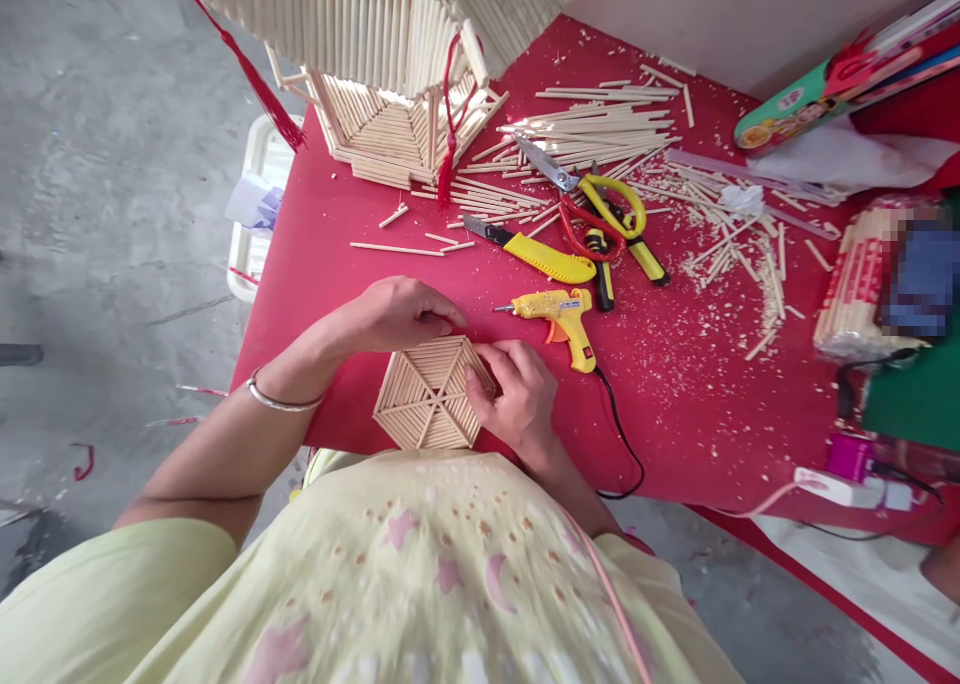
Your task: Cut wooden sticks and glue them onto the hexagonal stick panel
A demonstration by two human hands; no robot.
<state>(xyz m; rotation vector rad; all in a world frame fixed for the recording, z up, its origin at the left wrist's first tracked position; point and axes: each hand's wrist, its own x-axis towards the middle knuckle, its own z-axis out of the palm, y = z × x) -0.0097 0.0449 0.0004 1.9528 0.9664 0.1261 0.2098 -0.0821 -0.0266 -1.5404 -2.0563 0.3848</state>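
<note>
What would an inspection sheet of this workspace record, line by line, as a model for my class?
Surface: red tabletop, pale crumbs scattered mostly to the right.
Job's things: hexagonal stick panel at the near edge; glue gun lying beside it.
Clutter: loose sticks; scissors lying open; craft knife, blade out.
Grippers: left hand at the panel's far edge, right hand at its right edge; exact grip unclear.
Cables: black cord curves from the glue gun to the near edge; pink cord crosses the shirt.
Surroundings: grey floor with scraps.
</note>
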